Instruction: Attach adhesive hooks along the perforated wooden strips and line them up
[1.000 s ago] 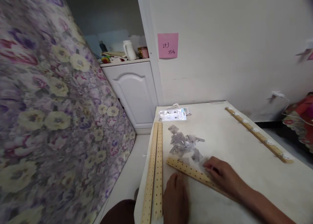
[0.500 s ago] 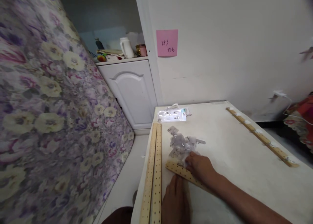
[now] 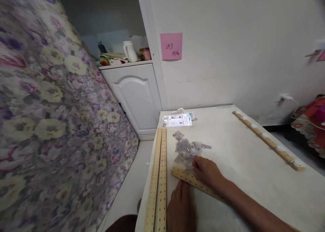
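Note:
A perforated wooden strip (image 3: 185, 176) lies slantwise on the white table. My right hand (image 3: 207, 170) is over it, fingers curled and pressed together at the edge of a pile of small clear plastic bags (image 3: 186, 147). What those fingertips hold, if anything, is hidden. My left hand (image 3: 181, 206) rests on the tabletop with its fingers stretched out, their tips by the strip's near edge. To its left, two more perforated strips (image 3: 163, 178) run side by side along the table's left edge. The bags seem to contain small metal parts.
Blister packs (image 3: 177, 120) lie at the table's back left corner. Along the right side is a wooden strip with several white hooks (image 3: 270, 144). A pink note (image 3: 171, 46) sticks to the wall. A flowered curtain (image 3: 56, 123) hangs at left, beside a white cabinet (image 3: 134, 100).
The whole view has shifted slightly. Both hands stay in nearly the same places, the right one still curled beside the bags and over the slanted strip.

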A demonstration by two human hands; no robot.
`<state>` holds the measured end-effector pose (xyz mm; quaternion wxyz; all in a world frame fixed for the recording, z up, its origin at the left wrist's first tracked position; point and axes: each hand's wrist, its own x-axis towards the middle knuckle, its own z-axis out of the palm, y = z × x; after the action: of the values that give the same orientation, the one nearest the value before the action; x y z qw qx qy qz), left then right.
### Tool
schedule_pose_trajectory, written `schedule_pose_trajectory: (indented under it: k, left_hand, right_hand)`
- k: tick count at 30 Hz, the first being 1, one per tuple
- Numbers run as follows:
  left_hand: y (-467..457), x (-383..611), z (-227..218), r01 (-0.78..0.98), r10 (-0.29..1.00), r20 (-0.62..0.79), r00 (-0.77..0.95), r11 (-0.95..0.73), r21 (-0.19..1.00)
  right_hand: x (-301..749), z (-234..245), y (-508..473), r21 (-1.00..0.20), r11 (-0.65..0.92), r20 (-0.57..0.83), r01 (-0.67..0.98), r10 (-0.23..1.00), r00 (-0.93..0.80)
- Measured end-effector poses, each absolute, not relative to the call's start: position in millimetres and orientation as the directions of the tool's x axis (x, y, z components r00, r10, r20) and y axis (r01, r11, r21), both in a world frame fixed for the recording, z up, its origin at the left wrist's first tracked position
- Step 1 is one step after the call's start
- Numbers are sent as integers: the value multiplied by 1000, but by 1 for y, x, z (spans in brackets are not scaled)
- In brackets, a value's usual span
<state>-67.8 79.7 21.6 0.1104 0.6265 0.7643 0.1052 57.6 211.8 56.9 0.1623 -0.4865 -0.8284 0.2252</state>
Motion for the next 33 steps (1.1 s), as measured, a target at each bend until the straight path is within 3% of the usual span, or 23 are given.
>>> schedule_pose_trajectory:
  k: [4, 7, 10, 14, 18, 20, 27, 33]
  left_hand:
    - [79, -69, 20, 931, 980, -16, -196, 192, 312]
    - [79, -71, 19, 932, 985, -39, -167, 171, 320]
    - [79, -72, 20, 929, 985, -43, -167, 172, 327]
    - [79, -72, 20, 929, 985, -39, -167, 170, 329]
    - [79, -74, 19, 931, 989, -35, -147, 150, 332]
    - [79, -74, 21, 933, 989, -38, -141, 145, 330]
    - [74, -66, 30, 924, 979, 23, -203, 184, 335]
    - [73, -68, 32, 913, 978, 69, -196, 156, 377]
  right_hand:
    - [85, 49, 222, -743, 274, 104, 610, 948, -299]
    - [103, 34, 235, -898, 116, 48, 424, 985, -169]
    - [108, 21, 246, -949, 25, -25, 315, 988, -155]
    - [113, 16, 245, -949, 20, -38, 316, 983, -178]
    - [135, 19, 217, -832, 149, 33, 534, 975, -220]
    - [149, 21, 195, -769, 199, -9, 608, 947, -322]
    - [162, 32, 141, -663, 342, 33, 666, 902, -430]
    - [154, 49, 125, -639, 348, 0, 686, 892, -453]
